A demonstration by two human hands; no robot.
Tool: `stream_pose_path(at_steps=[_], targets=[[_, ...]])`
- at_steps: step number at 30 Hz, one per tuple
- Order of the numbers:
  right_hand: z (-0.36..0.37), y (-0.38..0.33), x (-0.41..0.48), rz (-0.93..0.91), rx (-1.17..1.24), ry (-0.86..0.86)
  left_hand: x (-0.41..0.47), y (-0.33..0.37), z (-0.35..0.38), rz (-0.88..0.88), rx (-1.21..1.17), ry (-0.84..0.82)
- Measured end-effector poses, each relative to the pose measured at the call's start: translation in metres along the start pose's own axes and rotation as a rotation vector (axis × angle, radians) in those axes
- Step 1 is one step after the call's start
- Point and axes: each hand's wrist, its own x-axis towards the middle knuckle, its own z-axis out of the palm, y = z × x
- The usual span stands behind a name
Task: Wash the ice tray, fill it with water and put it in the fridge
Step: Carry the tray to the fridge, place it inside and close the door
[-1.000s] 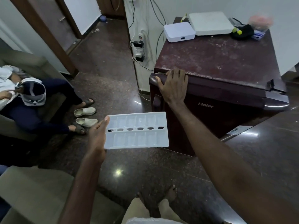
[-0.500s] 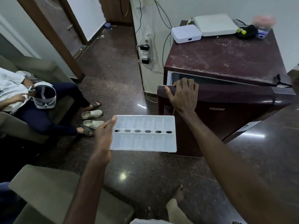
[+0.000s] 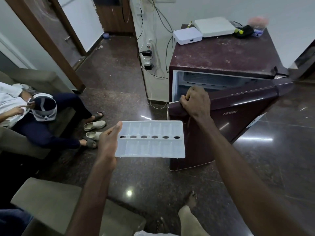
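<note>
My left hand [image 3: 109,142] holds a white ice tray [image 3: 153,145] by its left end, level in front of me, thumb on top. Two rows of cells flank a middle line of dark holes. My right hand [image 3: 196,101] grips the top edge of the maroon fridge door [image 3: 238,109], which stands partly swung out. The small maroon fridge [image 3: 221,57] shows its pale inside and a shelf [image 3: 213,80] through the gap. Whether the tray holds water I cannot tell.
White boxes [image 3: 187,37] and a black item [image 3: 243,31] lie on the fridge top. A person [image 3: 42,120] sits on a sofa at left, sandals [image 3: 94,125] by their feet. A cushioned seat [image 3: 51,205] is near left. Cables and plugs [image 3: 147,55] hang left of the fridge.
My right hand has pulled the fridge door from shut to well ajar, exposing the inside. The tray has stayed level in my left hand.
</note>
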Motion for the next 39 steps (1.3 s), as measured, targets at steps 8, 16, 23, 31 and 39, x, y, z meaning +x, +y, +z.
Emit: stream_pose_path(at_steps=[8,16,23,31,39], targets=[[-0.05,-0.008,-0.019,0.199,-0.314,-0.465,-0.029,0.002,0.008,0.02,0.003,-0.091],[-0.061,0.006,-0.058,0.26,-0.638,-0.661,-0.027,-0.005,0.018,0.005,0.002,-0.117],[-0.079,0.036,-0.076,0.438,-0.509,-0.715,-0.024,-0.01,0.032,-0.04,0.057,-0.153],[-0.111,0.063,-0.101,0.468,-0.513,-0.804,-0.017,-0.011,0.062,-0.052,0.066,-0.179],[-0.129,0.088,-0.118,0.529,-0.483,-0.823,-0.006,-0.018,0.097,-0.026,0.053,-0.221]])
